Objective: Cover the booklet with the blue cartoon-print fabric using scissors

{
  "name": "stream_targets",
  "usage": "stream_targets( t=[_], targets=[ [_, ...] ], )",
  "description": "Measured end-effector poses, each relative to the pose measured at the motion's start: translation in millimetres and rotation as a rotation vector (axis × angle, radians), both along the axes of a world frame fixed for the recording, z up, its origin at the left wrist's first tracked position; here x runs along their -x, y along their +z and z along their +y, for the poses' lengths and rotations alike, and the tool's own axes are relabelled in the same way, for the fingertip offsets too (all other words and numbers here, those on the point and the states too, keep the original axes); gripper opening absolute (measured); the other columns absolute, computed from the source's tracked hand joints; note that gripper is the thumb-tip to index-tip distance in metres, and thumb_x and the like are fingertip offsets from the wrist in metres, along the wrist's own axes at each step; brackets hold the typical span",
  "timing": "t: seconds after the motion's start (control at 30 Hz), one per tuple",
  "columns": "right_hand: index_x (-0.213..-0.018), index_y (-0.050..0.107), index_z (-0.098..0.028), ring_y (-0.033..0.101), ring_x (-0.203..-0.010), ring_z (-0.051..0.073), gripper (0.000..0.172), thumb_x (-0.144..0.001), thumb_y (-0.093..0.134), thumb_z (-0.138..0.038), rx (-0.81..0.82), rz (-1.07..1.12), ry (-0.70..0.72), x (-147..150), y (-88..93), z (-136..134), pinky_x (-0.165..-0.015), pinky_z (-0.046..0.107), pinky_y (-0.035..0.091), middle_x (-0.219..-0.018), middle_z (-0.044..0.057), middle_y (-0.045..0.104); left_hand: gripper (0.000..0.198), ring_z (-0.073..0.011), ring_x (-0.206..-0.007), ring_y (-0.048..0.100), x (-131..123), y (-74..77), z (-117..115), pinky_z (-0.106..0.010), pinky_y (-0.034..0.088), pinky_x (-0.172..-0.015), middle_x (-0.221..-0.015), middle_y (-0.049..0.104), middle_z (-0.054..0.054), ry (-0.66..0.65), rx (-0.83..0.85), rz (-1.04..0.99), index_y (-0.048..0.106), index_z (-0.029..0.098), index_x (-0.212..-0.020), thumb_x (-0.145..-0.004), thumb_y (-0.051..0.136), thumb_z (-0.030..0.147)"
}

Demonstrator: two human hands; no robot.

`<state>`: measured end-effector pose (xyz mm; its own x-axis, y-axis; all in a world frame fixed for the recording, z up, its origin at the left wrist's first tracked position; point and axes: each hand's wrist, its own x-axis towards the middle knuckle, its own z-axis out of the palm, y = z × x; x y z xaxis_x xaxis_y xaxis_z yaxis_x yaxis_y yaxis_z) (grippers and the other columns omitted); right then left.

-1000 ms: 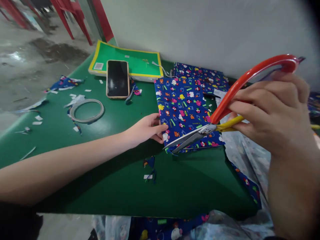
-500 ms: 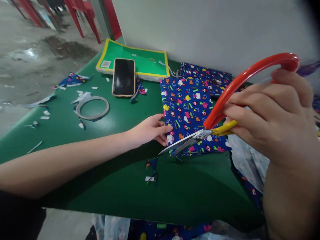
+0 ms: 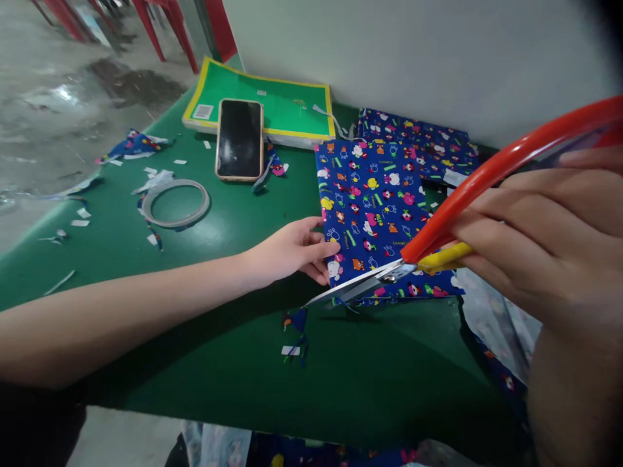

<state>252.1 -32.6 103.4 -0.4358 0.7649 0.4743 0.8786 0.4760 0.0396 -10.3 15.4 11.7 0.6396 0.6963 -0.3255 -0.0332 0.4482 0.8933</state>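
Note:
A flat item wrapped in blue cartoon-print paper (image 3: 374,207) lies on the green table (image 3: 233,350). My left hand (image 3: 292,250) rests at its near left corner, fingers curled and pinching the paper's edge. My right hand (image 3: 540,240) is closed round the red and yellow handles of large scissors (image 3: 438,233). The metal blades (image 3: 355,288) run along the wrapped item's near edge, nearly together, tips pointing left just below my left hand's fingers.
A phone (image 3: 239,138) lies screen up beside a green, yellow-edged book (image 3: 272,107). A tape ring (image 3: 175,202) sits left of centre. Paper scraps (image 3: 294,334) litter the table. More blue print paper (image 3: 418,139) lies by the wall. Red chair legs (image 3: 160,26) stand beyond.
The scissor blades have slid left along the paper's near edge and closed further. My left hand keeps its pinch on the corner. The view shifted slightly.

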Motion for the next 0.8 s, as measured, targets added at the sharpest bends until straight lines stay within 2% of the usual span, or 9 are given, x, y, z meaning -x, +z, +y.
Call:
stream_targets(
  t=[0.1,0.2,0.3,0.43,0.5,0.6,0.8],
  targets=[
    [-0.102,0.060,-0.036,0.060,-0.113,0.017,0.023,-0.084,0.063,-0.022,-0.116,-0.043,0.246,-20.6,-5.0,5.7,-0.101,0.046,0.045,-0.122,-0.010,0.062,0.037,-0.0139,-0.061,0.069,0.3,0.8,0.0,-0.024,0.059,-0.056,-0.083,0.070,-0.007,-0.006,-0.002,0.003,0.044,0.014,-0.125,-0.091,0.057,0.017],
    [-0.104,0.059,-0.032,0.058,-0.115,0.018,0.028,-0.083,0.062,-0.014,-0.171,-0.117,0.360,-31.5,-5.9,9.4,-0.100,0.046,0.045,-0.126,-0.008,0.059,0.036,-0.0138,-0.061,0.069,0.4,1.5,0.1,-0.024,0.059,-0.056,-0.084,0.070,-0.007,-0.007,-0.003,0.016,0.044,0.014,-0.125,-0.091,0.056,0.016],
    [-0.097,0.059,-0.030,0.059,-0.112,0.019,0.025,-0.081,0.062,-0.011,-0.211,-0.194,0.386,-29.5,-2.7,11.1,-0.094,0.045,0.046,-0.118,-0.007,0.062,0.036,-0.0144,-0.064,0.069,0.3,1.7,0.0,-0.024,0.059,-0.057,-0.087,0.070,-0.008,-0.005,-0.005,0.018,0.044,0.014,-0.126,-0.091,0.055,0.016],
    [-0.098,0.057,-0.029,0.061,-0.101,0.020,0.025,-0.080,0.060,-0.012,-0.249,-0.284,0.405,-20.3,2.0,14.6,-0.084,0.042,0.045,-0.108,-0.003,0.064,0.038,-0.0138,-0.062,0.069,0.3,0.3,0.2,-0.025,0.060,-0.057,-0.084,0.070,-0.007,-0.011,-0.014,0.019,0.043,0.014,-0.127,-0.091,0.056,0.018],
    [-0.095,0.056,-0.027,0.061,-0.095,0.019,0.020,-0.080,0.060,-0.014,-0.305,-0.315,0.441,-17.9,2.9,17.7,-0.080,0.040,0.044,-0.099,-0.002,0.063,0.040,-0.0140,-0.061,0.069,0.5,-0.4,0.5,-0.025,0.060,-0.058,-0.083,0.070,-0.006,-0.014,-0.016,0.027,0.043,0.014,-0.128,-0.091,0.057,0.018],
    [-0.089,0.054,-0.025,0.059,-0.087,0.017,0.015,-0.078,0.062,-0.018,-0.361,-0.338,0.413,-16.9,4.2,22.0,-0.073,0.036,0.043,-0.085,-0.001,0.060,0.041,-0.0148,-0.062,0.069,0.8,-0.5,0.5,-0.026,0.060,-0.059,-0.082,0.070,-0.006,-0.009,-0.028,0.039,0.045,0.014,-0.127,-0.090,0.059,0.020],
    [-0.092,0.052,-0.024,0.057,-0.086,0.019,0.016,-0.078,0.060,-0.020,-0.336,-0.397,0.343,-16.0,4.9,23.1,-0.076,0.038,0.043,-0.085,0.001,0.059,0.043,-0.0160,-0.062,0.070,0.5,1.6,-0.3,-0.028,0.060,-0.059,-0.083,0.071,-0.008,-0.004,-0.033,0.045,0.045,0.013,-0.128,-0.088,0.060,0.022]
  ],
)
